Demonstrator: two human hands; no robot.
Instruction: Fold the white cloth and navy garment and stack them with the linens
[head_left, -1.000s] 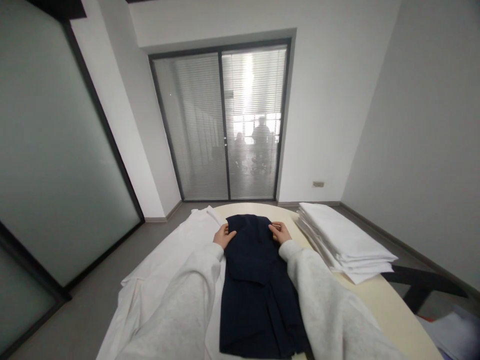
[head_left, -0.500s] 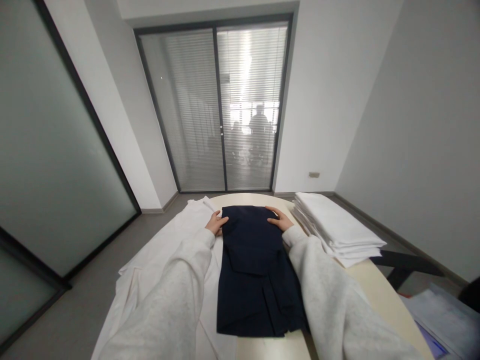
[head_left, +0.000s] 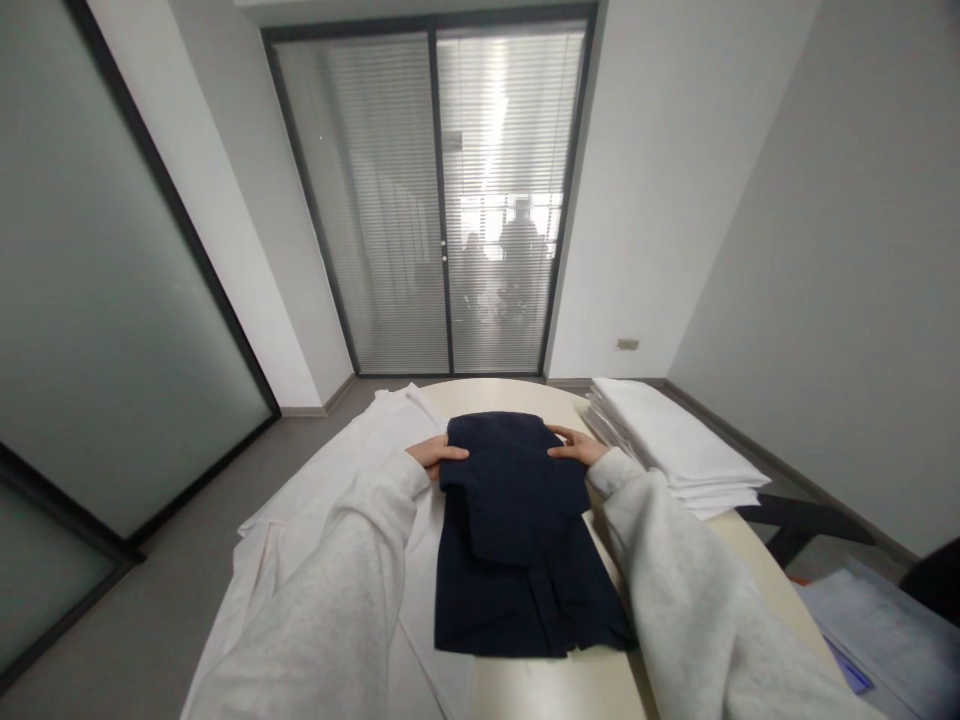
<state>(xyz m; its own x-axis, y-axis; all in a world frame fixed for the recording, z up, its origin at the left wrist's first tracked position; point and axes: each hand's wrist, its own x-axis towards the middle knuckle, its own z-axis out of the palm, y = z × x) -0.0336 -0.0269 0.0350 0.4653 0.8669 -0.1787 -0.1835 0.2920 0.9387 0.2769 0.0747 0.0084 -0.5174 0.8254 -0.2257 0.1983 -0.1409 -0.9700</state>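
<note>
Dark navy garment (head_left: 517,530) laid folded on the round table (head_left: 750,580), over a white sheet (head_left: 330,500).
Its far side edges are clasped by the left hand (head_left: 433,455) and right hand (head_left: 576,446), fingers curled shut; a fold seems in hand, and an even, level lift is called for.

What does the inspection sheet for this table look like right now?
Surface: round cream table, its left part covered by a white sheet.
Job's things: navy garment, folded, lying flat, partly on the sheet.
Clutter: stack of folded white cloths on the right; papers at lower right of view.
Hands: left hand and right hand at the garment's far side edges, fingers over the fabric; whether they grip cannot be told.
Cables: nothing seen.
Surroundings: glass doors with blinds, people as silhouettes behind; frosted glass wall on the left; wall socket.
</note>
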